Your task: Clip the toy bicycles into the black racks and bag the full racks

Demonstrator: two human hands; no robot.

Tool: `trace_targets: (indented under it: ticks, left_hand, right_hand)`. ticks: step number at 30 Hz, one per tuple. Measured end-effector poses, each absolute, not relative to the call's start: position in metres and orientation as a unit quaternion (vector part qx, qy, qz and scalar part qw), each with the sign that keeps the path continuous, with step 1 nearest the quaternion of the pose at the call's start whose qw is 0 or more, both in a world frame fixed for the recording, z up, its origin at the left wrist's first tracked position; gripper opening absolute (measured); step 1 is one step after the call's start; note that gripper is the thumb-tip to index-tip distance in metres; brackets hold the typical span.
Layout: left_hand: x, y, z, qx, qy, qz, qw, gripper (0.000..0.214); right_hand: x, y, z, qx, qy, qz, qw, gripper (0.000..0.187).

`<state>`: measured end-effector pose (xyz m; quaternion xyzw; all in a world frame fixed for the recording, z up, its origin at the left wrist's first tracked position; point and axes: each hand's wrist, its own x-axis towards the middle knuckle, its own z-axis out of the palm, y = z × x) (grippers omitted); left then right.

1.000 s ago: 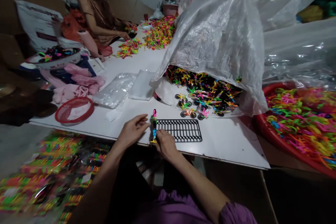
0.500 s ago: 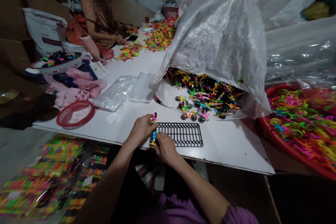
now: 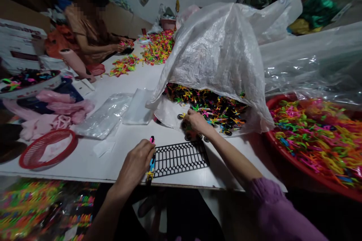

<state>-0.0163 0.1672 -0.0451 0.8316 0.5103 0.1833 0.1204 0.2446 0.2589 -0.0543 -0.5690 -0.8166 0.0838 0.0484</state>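
My left hand (image 3: pixel 137 160) is closed at the left end of a black plastic rack (image 3: pixel 181 159), its fingers pinching a small toy bicycle (image 3: pixel 152 165) with pink, blue and yellow parts set across that end. The rack lies on the white table, its rows of slots showing to the right. Over at the mouth of a white woven sack (image 3: pixel 217 52), my right hand (image 3: pixel 197 122) reaches down with curled fingers onto loose toy bicycles with black wheels. Its fingertips are hidden, so what they grip cannot be made out. A heap of toy bicycles (image 3: pixel 217 109) fills the sack's opening.
A red tub (image 3: pixel 316 171) of colourful plastic parts stands at the right. To the left lie clear plastic bags (image 3: pixel 106 115) and a red basket (image 3: pixel 70 147). Packed goods (image 3: pixel 34 211) lie below the table. Another person (image 3: pixel 90 37) works at the far left beside piled parts.
My right hand has left the rack's left end and moved forward and right to the toy bicycles by the sack. My left hand stays at the rack, which now sits slightly tilted.
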Motion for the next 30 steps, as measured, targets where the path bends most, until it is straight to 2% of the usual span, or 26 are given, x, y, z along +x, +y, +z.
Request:
trace_targets:
  ticks: [3,7,12,15,18,21,24,27,30]
  left_hand:
    - [-0.020,0.180,-0.049,0.850,0.487,0.166,0.114,0.023]
    - [-0.023,0.183,-0.050,0.860,0.467,0.170,0.117,0.023]
    - [-0.023,0.179,-0.042,0.845,0.476,0.218,0.115,0.021]
    - [-0.022,0.178,-0.039,0.849,0.468,0.200,0.140,0.021]
    - [-0.021,0.177,-0.036,0.846,0.473,0.183,0.162,0.023]
    - [-0.018,0.176,-0.028,0.807,0.505,0.251,0.173,0.026]
    - [-0.008,0.179,-0.013,0.784,0.507,0.292,0.206,0.046]
    - [0.008,0.182,0.001,0.795,0.483,0.247,0.270,0.031]
    - [0.021,0.184,0.006,0.782,0.485,0.248,0.304,0.021]
  right_hand:
    - [0.262,0.280,-0.051,-0.550,-0.834,0.045,0.014,0.021]
    - [0.265,0.269,-0.059,-0.636,-0.766,0.026,0.086,0.020]
    - [0.238,0.234,-0.070,-0.599,-0.708,0.266,0.263,0.017]
    - [0.213,0.215,-0.075,-0.558,-0.658,0.366,0.348,0.020]
    - [0.192,0.198,-0.085,-0.526,-0.611,0.476,0.352,0.025]
    - [0.180,0.184,-0.091,-0.504,-0.584,0.535,0.345,0.027]
    - [0.178,0.176,-0.079,-0.499,-0.655,0.472,0.314,0.022]
    - [0.179,0.170,-0.056,-0.523,-0.743,0.325,0.263,0.010]
    - [0.182,0.163,-0.041,-0.553,-0.765,0.210,0.252,0.006]
